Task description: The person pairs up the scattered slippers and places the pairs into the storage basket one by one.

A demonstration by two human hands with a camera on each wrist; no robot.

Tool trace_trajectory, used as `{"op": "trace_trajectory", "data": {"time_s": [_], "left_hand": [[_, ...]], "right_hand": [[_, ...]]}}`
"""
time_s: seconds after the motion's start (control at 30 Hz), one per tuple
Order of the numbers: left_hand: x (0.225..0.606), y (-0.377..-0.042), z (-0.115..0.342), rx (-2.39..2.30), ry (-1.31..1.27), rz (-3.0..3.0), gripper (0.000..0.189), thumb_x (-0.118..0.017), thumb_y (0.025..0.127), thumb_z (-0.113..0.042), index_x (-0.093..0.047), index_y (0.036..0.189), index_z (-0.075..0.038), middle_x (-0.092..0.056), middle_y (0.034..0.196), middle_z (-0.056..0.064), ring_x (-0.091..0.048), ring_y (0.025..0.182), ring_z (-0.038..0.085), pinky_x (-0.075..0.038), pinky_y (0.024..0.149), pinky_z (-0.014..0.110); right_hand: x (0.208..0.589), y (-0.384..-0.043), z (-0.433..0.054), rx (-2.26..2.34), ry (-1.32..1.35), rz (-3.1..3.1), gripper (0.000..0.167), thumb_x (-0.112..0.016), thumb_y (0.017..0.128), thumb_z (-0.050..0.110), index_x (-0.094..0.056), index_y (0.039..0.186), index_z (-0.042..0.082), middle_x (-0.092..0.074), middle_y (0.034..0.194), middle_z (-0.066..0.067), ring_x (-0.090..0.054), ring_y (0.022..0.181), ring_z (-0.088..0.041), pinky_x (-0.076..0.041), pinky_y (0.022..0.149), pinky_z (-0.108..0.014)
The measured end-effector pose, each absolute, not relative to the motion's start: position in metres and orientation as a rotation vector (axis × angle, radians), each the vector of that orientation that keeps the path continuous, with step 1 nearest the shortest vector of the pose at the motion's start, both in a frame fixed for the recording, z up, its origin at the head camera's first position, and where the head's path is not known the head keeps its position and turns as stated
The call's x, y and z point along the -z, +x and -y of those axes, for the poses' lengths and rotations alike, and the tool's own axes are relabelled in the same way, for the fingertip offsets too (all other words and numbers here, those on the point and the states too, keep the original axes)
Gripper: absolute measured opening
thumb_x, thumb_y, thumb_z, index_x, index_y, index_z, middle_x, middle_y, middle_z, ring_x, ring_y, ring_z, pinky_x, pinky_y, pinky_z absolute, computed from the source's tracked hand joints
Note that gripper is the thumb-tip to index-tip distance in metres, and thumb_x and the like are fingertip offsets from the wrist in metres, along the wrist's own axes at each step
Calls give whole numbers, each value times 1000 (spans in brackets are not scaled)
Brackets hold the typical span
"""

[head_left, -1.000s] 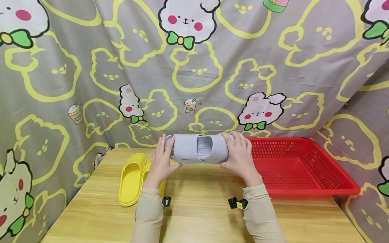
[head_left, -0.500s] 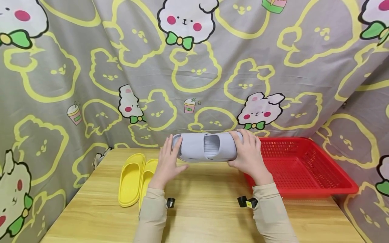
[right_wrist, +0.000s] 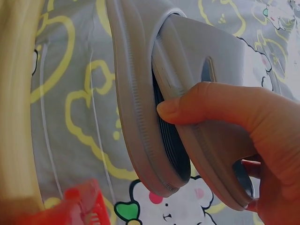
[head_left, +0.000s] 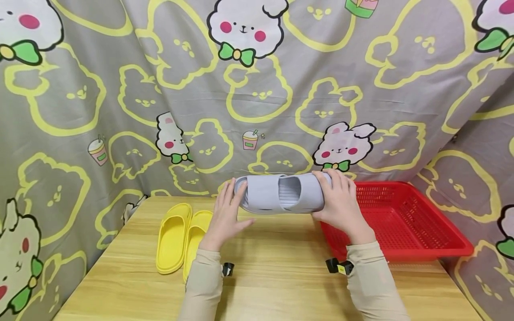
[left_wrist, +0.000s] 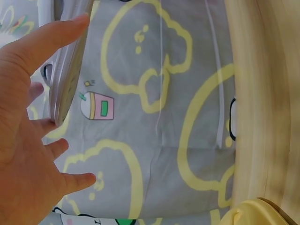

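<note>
A pair of grey slide slippers (head_left: 263, 194), fitted into each other and turned sideways, is up above the wooden table in the head view. My right hand (head_left: 341, 203) grips their right end. In the right wrist view the thumb presses on the edge of one slipper (right_wrist: 215, 164), with the other slipper (right_wrist: 133, 108) beside it. My left hand (head_left: 226, 214) is at the left end, its fingers spread and its thumb apart from the slippers. The left wrist view shows fingertips against the slipper's edge (left_wrist: 68, 79).
A red perforated plastic basket (head_left: 433, 254) stands at the right of the wooden table (head_left: 273, 285). Yellow slippers (head_left: 173, 240) lie side by side at the left, partly behind the left arm. A grey cartoon-print curtain (head_left: 265, 67) hangs behind and around the table.
Both hands and the grey slippers have moved to the right, toward the basket. The left thumb has come away from the slippers, and more of the second yellow slipper shows.
</note>
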State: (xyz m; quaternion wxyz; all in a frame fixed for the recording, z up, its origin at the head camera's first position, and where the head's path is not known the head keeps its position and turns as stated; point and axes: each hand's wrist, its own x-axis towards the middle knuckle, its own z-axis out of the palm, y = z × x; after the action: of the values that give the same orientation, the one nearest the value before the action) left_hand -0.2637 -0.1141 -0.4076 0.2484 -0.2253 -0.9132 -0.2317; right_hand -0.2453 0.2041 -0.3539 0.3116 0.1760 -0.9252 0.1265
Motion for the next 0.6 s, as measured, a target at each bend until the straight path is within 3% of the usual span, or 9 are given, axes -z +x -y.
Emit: {"op": "trace_trajectory", "data": {"time_s": [0.4, 0.6], "left_hand": [[402, -259, 104, 629, -651, 2506, 104, -79, 75, -51, -19, 157, -27, -17, 164, 11, -11, 152, 35, -21, 113, 68], [402, -259, 101, 639, -682, 2442, 92, -72, 82, -52, -26, 155, -22, -29, 159, 13, -18, 150, 36, -22, 114, 65]], "right_hand": [[344, -240, -224, -285, 490, 2416, 105, -93, 46, 26, -42, 137, 15, -40, 136, -21, -32, 129, -41, -27, 99, -63], [339, -240, -232, -245, 499, 2397, 100, -90, 48, 27, -44, 135, 14, -41, 134, -20, -34, 128, -41, -27, 99, -61]]}}
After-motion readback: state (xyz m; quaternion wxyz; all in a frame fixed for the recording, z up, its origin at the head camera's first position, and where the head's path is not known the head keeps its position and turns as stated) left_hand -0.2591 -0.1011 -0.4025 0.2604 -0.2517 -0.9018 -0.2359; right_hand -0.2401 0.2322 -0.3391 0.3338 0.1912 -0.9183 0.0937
